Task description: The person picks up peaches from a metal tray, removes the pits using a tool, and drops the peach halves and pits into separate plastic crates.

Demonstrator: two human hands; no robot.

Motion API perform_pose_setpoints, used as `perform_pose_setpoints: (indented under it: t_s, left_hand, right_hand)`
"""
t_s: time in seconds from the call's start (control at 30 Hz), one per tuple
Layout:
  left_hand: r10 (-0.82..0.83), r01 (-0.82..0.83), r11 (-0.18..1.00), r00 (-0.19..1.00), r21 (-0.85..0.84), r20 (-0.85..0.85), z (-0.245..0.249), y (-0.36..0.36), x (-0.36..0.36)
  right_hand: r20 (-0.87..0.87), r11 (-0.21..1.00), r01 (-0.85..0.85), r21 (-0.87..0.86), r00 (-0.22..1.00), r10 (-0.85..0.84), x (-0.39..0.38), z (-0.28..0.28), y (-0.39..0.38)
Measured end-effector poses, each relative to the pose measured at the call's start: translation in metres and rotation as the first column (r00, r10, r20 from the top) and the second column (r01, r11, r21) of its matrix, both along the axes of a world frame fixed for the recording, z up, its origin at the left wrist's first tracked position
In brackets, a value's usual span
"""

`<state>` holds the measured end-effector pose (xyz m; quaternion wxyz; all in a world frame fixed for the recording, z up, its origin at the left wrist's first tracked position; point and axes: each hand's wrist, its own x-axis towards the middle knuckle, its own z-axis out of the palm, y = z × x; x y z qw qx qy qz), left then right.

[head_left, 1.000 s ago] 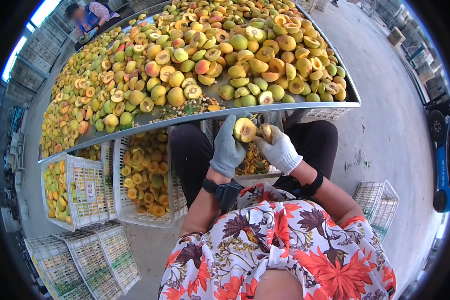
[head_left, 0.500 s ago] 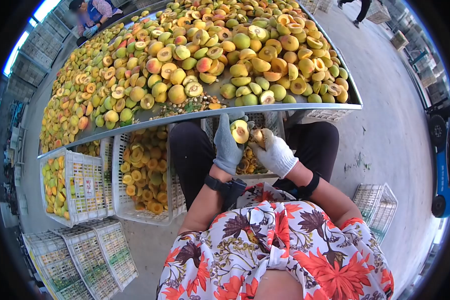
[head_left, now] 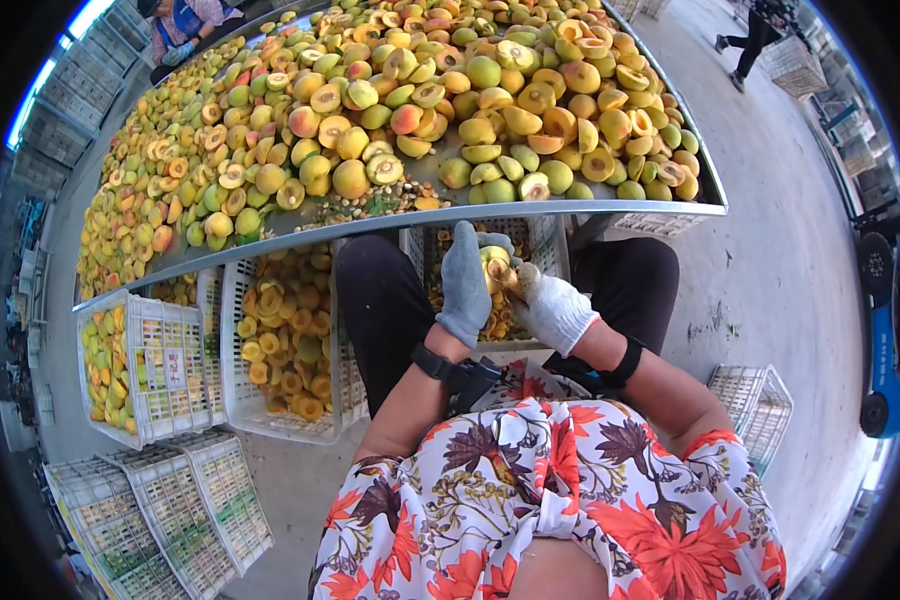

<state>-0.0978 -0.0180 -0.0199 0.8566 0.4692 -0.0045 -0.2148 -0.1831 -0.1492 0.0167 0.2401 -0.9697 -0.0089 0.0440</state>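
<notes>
My left hand, in a grey glove, is closed around a yellow peach half between my knees. My right hand, in a white glove, grips a short tan tool whose end meets the cut face of the fruit; its tip is hidden there. Below both hands stands a white plastic crate with cut peach pieces in it. The metal table in front bears a big heap of halved peaches, with loose stones near its edge.
To my left stand a white crate of peach halves and another filled crate. More crates lie behind them. Right of me is a crate on the floor. A person sits across the table; another walks at far right.
The peach half has turned from facing up toward my right hand, and the tan tool now meets its cut face. The walking person at far right has come further into view.
</notes>
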Motion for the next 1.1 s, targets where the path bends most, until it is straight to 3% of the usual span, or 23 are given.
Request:
perform_pose_setpoints:
  t_s: [0.17,0.3,0.4,0.5,0.57,0.6,0.67,0.7,0.73,0.8,0.9,0.97,1.03,1.1]
  left_hand:
    - [-0.055,0.052,0.992,0.998,0.115,0.029,-0.005,-0.001,-0.002]
    - [-0.191,0.172,0.966,0.978,0.195,0.082,-0.011,0.004,0.000]
    - [-0.188,0.177,0.977,0.978,0.121,0.090,0.012,0.003,0.002]
    - [0.159,-0.181,0.982,0.952,0.060,0.262,0.009,-0.016,-0.007]
    - [0.138,-0.182,0.969,0.960,0.168,0.245,-0.002,-0.014,-0.006]
    - [0.128,-0.181,0.958,0.964,0.222,0.233,-0.008,-0.014,-0.007]
    - [0.062,-0.078,0.987,0.991,0.140,0.119,0.003,-0.007,-0.002]
    - [0.011,-0.014,0.998,0.999,0.064,0.040,0.010,-0.003,0.000]
    - [-0.046,0.046,0.999,0.998,-0.017,-0.035,0.015,-0.002,0.001]
    - [-0.059,0.059,0.998,0.998,-0.009,-0.032,0.016,-0.004,0.004]
    - [-0.084,0.084,0.996,0.996,0.013,-0.039,0.013,-0.003,0.005]
    - [-0.105,0.106,0.994,0.993,0.012,-0.054,0.015,-0.006,0.005]
    - [-0.161,0.158,0.985,0.986,-0.067,-0.045,0.012,-0.007,0.009]
    - [-0.178,0.174,0.980,0.983,-0.093,-0.044,0.011,-0.006,0.012]
  right_hand:
    - [-0.121,0.997,-0.060,-0.042,0.991,0.055,-0.004,0.004,-0.005]
    - [-0.137,0.998,-0.049,0.039,0.989,0.054,-0.007,-0.019,-0.010]
    - [-0.164,0.984,0.046,0.174,0.986,-0.017,-0.005,-0.014,-0.004]
    - [-0.208,0.904,0.154,0.400,0.975,-0.074,0.002,-0.023,0.002]
    - [-0.225,0.785,0.203,0.586,0.971,-0.083,-0.001,-0.015,0.013]
    - [-0.278,0.789,0.212,0.577,0.959,-0.055,0.000,-0.013,0.012]
    - [-0.379,0.796,0.232,0.559,0.925,-0.003,0.003,-0.010,0.010]
    - [-0.243,0.845,0.132,0.518,0.970,-0.002,0.003,-0.024,0.008]
    - [-0.236,0.877,0.105,0.470,0.972,0.010,0.004,-0.025,0.005]
    - [-0.229,0.929,0.053,0.367,0.973,0.035,0.007,-0.026,-0.001]
    - [-0.559,0.667,0.300,0.682,0.801,0.212,0.011,0.007,-0.003]
    - [-0.557,0.505,0.359,0.785,0.765,0.324,0.008,0.011,-0.005]
    - [-0.520,0.503,0.338,0.796,0.807,0.281,0.004,0.008,-0.001]
    - [-0.458,0.669,0.265,0.694,0.880,0.127,0.002,0.005,0.007]
